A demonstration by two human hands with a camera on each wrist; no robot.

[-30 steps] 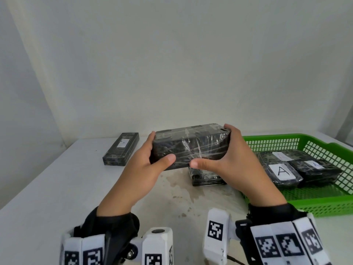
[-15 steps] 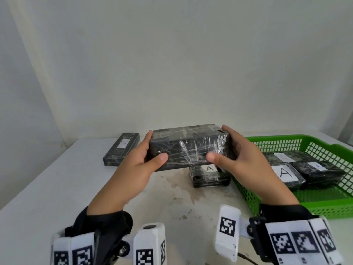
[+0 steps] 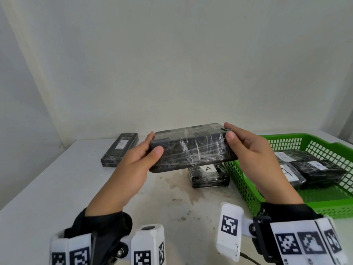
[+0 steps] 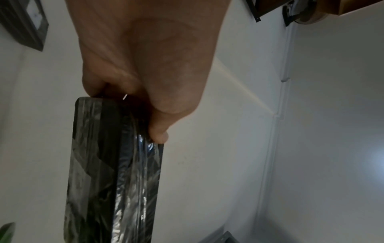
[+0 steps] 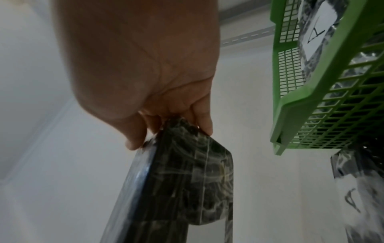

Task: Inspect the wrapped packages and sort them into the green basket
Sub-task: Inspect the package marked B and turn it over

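Above the surface [image 3: 57, 188], just left of the green basket [image 3: 324, 205], the held package [image 3: 191, 150] hangs level between both hands: the left hand [image 3: 131, 167] clamps one short end with the thumb on the near face, and the right hand [image 3: 256, 157] clamps the other end likewise. It looks like a rigid slab, probably of some weight, so gripping it at the two ends seems sound; the clear film around it is glossy and wrinkled and may slide under the fingertips. It is dark and marbled, long and flat, with no label on the faces in view. A smaller labelled package [image 3: 209, 175] lies on the surface beneath it.
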